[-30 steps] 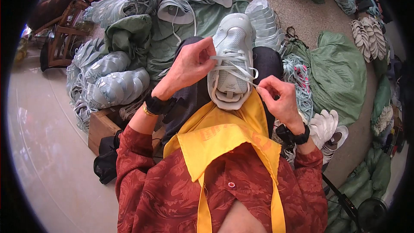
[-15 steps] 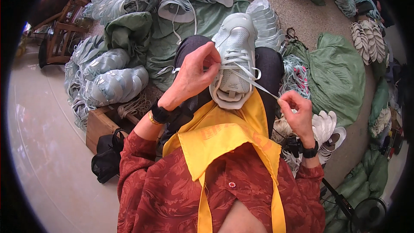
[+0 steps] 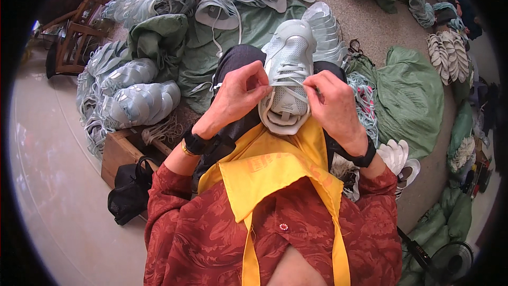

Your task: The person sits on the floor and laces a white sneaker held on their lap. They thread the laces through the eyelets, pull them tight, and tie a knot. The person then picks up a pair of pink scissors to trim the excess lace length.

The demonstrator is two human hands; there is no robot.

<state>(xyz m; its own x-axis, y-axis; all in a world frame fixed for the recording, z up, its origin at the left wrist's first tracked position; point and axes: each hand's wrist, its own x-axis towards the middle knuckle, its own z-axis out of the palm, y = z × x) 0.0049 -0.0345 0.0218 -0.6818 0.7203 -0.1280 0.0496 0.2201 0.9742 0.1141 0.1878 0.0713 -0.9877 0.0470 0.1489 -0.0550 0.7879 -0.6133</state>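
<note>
A pale grey-green sneaker upper (image 3: 290, 50) lies across my lap between my knees, its heel opening toward me. White lace (image 3: 288, 80) crosses its upper eyelets in several rows. My left hand (image 3: 242, 91) is at the shoe's left edge, thumb and forefinger pinched on a lace end. Over the right eyelets, my right hand (image 3: 333, 103) pinches the lace too, its fingertips close against the shoe. A yellow apron (image 3: 275, 172) covers my lap below the heel.
Stacks of pale green shoe uppers (image 3: 140, 103) lie to the left and at the back. Green cloth sacks (image 3: 410, 100) lie right, near white uppers (image 3: 448, 55). A wooden box (image 3: 119, 156) and black bag (image 3: 127, 193) stand at left; a fan (image 3: 452, 262) is lower right.
My right hand has come in from the right, where it held a lace stretched out, to the shoe's right eyelets. The left hand stays nearly in place, still pinching.
</note>
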